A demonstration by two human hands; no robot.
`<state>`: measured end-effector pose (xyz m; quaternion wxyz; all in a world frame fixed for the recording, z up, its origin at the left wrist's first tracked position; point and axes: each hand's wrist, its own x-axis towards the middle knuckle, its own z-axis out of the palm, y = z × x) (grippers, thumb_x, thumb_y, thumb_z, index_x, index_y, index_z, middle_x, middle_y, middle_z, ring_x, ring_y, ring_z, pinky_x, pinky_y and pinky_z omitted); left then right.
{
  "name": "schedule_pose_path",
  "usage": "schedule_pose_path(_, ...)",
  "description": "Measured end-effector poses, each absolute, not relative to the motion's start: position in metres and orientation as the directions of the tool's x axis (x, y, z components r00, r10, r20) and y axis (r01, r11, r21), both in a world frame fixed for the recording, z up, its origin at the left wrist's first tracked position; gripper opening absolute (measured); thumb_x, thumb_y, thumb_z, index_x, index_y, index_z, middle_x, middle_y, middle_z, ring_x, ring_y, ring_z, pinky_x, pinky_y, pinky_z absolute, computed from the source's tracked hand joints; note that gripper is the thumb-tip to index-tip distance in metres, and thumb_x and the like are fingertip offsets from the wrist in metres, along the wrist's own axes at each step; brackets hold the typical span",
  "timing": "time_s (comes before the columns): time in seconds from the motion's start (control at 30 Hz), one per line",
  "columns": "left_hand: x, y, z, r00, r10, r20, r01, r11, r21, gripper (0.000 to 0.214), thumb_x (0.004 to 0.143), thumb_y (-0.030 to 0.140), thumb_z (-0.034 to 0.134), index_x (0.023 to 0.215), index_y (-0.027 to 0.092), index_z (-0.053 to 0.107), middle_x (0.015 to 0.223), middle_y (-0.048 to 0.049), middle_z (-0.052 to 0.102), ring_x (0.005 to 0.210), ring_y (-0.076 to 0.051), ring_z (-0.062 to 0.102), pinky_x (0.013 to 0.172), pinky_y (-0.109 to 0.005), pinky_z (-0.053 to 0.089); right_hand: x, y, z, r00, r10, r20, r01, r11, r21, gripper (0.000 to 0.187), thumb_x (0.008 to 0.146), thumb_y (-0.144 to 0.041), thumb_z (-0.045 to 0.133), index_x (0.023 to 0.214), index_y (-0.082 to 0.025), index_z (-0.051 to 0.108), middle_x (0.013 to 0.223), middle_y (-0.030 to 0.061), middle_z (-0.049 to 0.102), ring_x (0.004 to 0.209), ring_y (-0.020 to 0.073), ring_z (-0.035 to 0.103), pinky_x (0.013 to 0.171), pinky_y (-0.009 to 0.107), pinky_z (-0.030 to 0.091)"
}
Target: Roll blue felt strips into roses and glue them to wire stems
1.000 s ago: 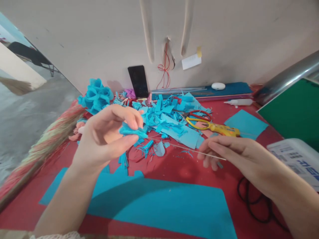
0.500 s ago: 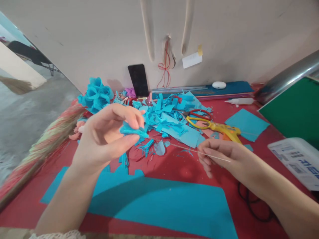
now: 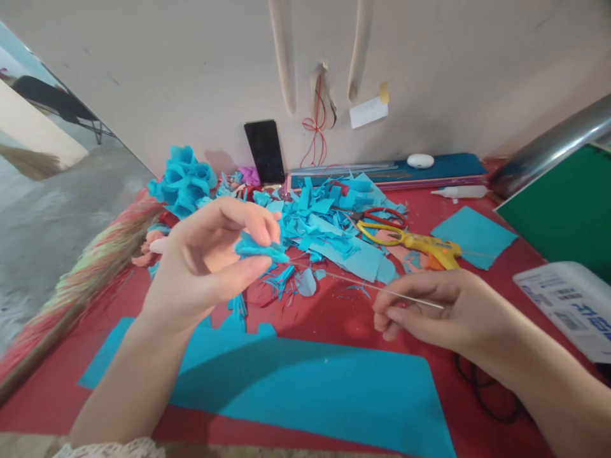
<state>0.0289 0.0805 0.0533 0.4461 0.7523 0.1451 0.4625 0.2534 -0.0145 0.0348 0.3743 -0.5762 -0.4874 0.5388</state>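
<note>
Beyond the far edge of the large blue sheet (image 3: 305,381), my left hand (image 3: 195,267) pinches the gathered blue paper (image 3: 252,247), flared end leftward; the long axis of the thin wire (image 3: 344,277) runs rightward from it, slanting nearer the camera. Past the sheet's far right corner, my right hand (image 3: 429,318), fingers splayed a second ago, has narrowed its grip on the wire, steadying it, I judge.

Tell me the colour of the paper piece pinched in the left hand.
Bright blue: the paper piece in the left hand shows best in the head view.
</note>
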Motion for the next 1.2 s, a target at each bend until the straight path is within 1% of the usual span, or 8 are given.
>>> schedule_pose_path(0.2, 0.028, 0.081, 0.051, 0.518, 0.636, 0.572, -0.184, -0.571, 0.800, 0.008, 0.075, 0.017, 0.065, 0.078, 0.018, 0.058, 0.070, 0.0009, 0.054, 0.071, -0.013, 0.051, 0.073, -0.032, 0.046, 0.252, -0.015, 0.035, -0.030, 0.958, -0.285, 0.107, -0.281, -0.954, 0.004, 0.067, -0.018, 0.063, 0.064, -0.021, 0.064, 0.065, -0.0006, 0.065, 0.062, 0.0109, 0.064, 0.057, 0.012, 0.052)
schedule_pose_path(0.4, 0.027, 0.080, 0.051, 0.528, 0.627, 0.573, -0.185, -0.573, 0.798, 0.008, 0.076, 0.018, 0.065, 0.078, 0.018, 0.057, 0.069, 0.0006, 0.052, 0.073, -0.015, 0.052, 0.070, -0.033, 0.044, 0.252, -0.016, 0.032, -0.044, 0.960, -0.276, 0.066, -0.273, -0.960, 0.005, 0.065, -0.022, 0.069, 0.063, -0.024, 0.065, 0.062, -0.0022, 0.065, 0.061, 0.0090, 0.063, 0.058, 0.009, 0.050)
schedule_pose_path(0.53, 0.028, 0.080, 0.052, 0.531, 0.626, 0.571, -0.189, -0.570, 0.800, 0.008, 0.076, 0.017, 0.065, 0.078, 0.018, 0.057, 0.069, 0.0005, 0.053, 0.073, -0.015, 0.052, 0.073, -0.034, 0.044, 0.254, -0.016, 0.029, -0.082, 0.970, -0.229, 0.011, -0.229, -0.973, 0.004, 0.070, -0.026, 0.068, 0.069, -0.023, 0.068, 0.068, -0.0018, 0.066, 0.061, 0.0074, 0.062, 0.058, 0.007, 0.050)
schedule_pose_path(0.67, 0.028, 0.080, 0.052, 0.530, 0.630, 0.568, -0.190, -0.564, 0.803, 0.008, 0.075, 0.017, 0.065, 0.077, 0.018, 0.057, 0.069, 0.0007, 0.052, 0.072, -0.015, 0.052, 0.075, -0.037, 0.045, 0.258, -0.011, 0.020, -0.170, 0.972, -0.160, -0.048, -0.170, -0.984, 0.011, 0.077, -0.031, 0.065, 0.074, -0.022, 0.070, 0.071, 0.0007, 0.067, 0.060, 0.0095, 0.063, 0.058, 0.011, 0.053)
schedule_pose_path(0.77, 0.028, 0.080, 0.052, 0.525, 0.633, 0.569, -0.188, -0.565, 0.803, 0.009, 0.076, 0.018, 0.065, 0.079, 0.018, 0.057, 0.070, 0.0004, 0.053, 0.073, -0.015, 0.052, 0.072, -0.034, 0.044, 0.261, -0.009, 0.012, -0.228, 0.967, -0.111, -0.092, -0.135, -0.987, 0.010, 0.079, -0.028, 0.063, 0.075, -0.021, 0.070, 0.071, 0.0019, 0.067, 0.058, 0.0104, 0.063, 0.056, 0.011, 0.053)
schedule_pose_path(0.87, 0.028, 0.080, 0.053, 0.533, 0.627, 0.568, -0.183, -0.570, 0.801, 0.008, 0.076, 0.019, 0.065, 0.078, 0.018, 0.057, 0.070, 0.0009, 0.054, 0.072, -0.014, 0.052, 0.072, -0.032, 0.045, 0.262, -0.011, 0.008, -0.251, 0.965, -0.075, -0.133, -0.111, -0.985, 0.013, 0.080, -0.021, 0.058, 0.071, -0.021, 0.068, 0.066, 0.0007, 0.065, 0.057, 0.0101, 0.063, 0.055, 0.012, 0.052)
schedule_pose_path(1.07, 0.028, 0.078, 0.054, 0.535, 0.622, 0.571, -0.182, -0.575, 0.797, 0.008, 0.076, 0.019, 0.065, 0.078, 0.018, 0.057, 0.069, 0.0017, 0.055, 0.071, -0.013, 0.052, 0.079, -0.034, 0.047, 0.259, -0.014, 0.008, -0.249, 0.964, -0.095, -0.154, -0.136, -0.979, 0.018, 0.065, -0.007, 0.053, 0.063, -0.022, 0.062, 0.059, -0.0033, 0.060, 0.053, 0.0117, 0.060, 0.051, 0.017, 0.051)
schedule_pose_path(1.2, 0.028, 0.077, 0.054, 0.531, 0.630, 0.566, -0.181, -0.569, 0.803, 0.008, 0.076, 0.019, 0.065, 0.077, 0.018, 0.057, 0.069, 0.0013, 0.055, 0.071, -0.014, 0.052, 0.081, -0.037, 0.047, 0.258, -0.012, 0.009, -0.231, 0.969, -0.092, -0.157, -0.130, -0.979, 0.016, 0.065, -0.008, 0.057, 0.063, -0.023, 0.062, 0.061, -0.0030, 0.061, 0.055, 0.0121, 0.062, 0.052, 0.016, 0.052)
